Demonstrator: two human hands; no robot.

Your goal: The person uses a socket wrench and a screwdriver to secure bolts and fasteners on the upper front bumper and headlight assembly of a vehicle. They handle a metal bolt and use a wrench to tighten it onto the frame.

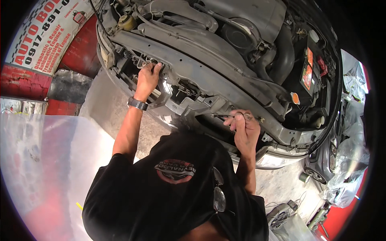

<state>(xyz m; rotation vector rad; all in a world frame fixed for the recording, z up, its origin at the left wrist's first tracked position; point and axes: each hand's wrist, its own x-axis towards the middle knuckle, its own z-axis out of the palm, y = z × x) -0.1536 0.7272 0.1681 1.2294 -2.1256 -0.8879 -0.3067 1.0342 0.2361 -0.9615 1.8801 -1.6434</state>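
My left hand, with a dark watch on its wrist, reaches into the front of a car's open engine bay. Its fingers are pinched at small metal parts under the grey front crossmember; whatever they hold is hidden. Farther right, my right hand is closed around a thin metal tool, whose slim end points left over the opening in the car's front. The tool's exact kind is too small to tell. Near its end lies a grey metal bracket.
Behind the crossmember sit the engine cover, black air ducts and a battery. A printed banner hangs at the far left. Clear plastic sheeting is at the left; cables and tools lie at the lower right.
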